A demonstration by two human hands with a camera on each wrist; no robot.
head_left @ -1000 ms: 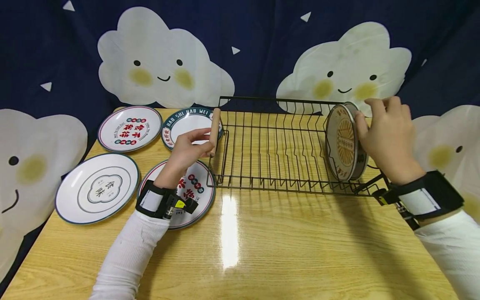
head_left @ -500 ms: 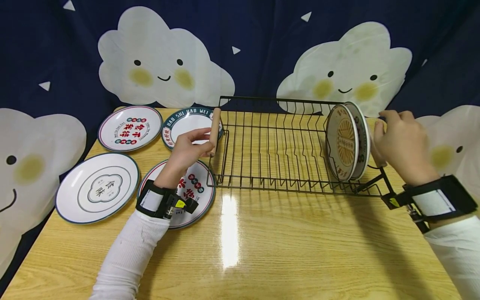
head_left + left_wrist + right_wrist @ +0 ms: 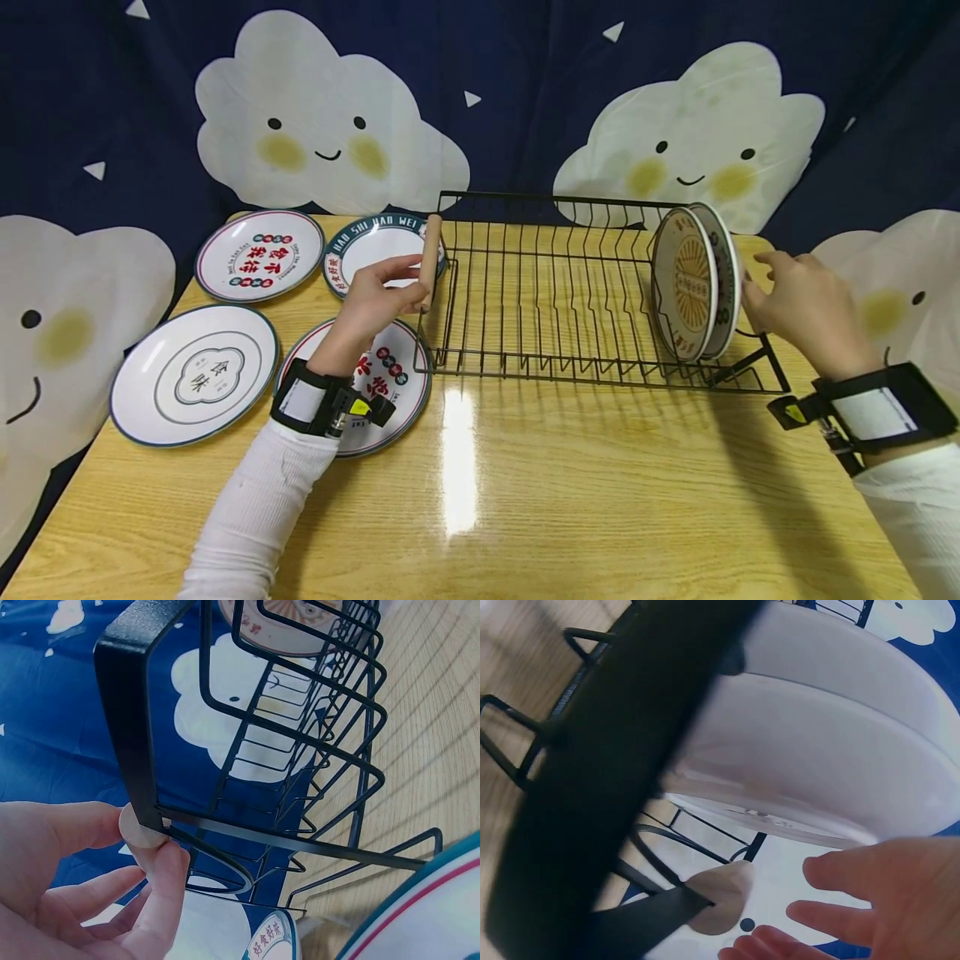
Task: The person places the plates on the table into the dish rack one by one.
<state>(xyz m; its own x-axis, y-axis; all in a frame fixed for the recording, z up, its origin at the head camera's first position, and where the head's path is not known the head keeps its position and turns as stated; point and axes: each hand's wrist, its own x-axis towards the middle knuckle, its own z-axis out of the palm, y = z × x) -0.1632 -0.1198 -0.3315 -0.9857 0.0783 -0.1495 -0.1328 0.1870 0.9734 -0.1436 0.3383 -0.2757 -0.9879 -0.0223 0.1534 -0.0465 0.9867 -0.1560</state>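
A black wire dish rack (image 3: 540,254) stands on the table, with a wooden handle (image 3: 431,262) at its left end. My left hand (image 3: 375,302) pinches that handle between thumb and fingers; its round end shows in the left wrist view. Two plates stand on edge at the rack's right end: a plate with an orange ray pattern (image 3: 686,287), and right behind it a plate with dark characters (image 3: 724,287). Just right of them is my right hand (image 3: 806,308), holding nothing. In the right wrist view its fingers are spread near the right wooden handle (image 3: 724,896), apart from it.
Left of the rack lie several plates: a red-lettered plate (image 3: 258,257), a green-rimmed plate (image 3: 375,250), a plate with a grey flower outline (image 3: 195,375) and another red-lettered plate (image 3: 397,400), partly under my left wrist. A dark blue cloud-print curtain (image 3: 517,67) hangs behind the table (image 3: 570,500).
My right hand has let go of the rear plate's rim and moved right and lower. The two plates remain standing in the rack. The left hand keeps its place on the handle.
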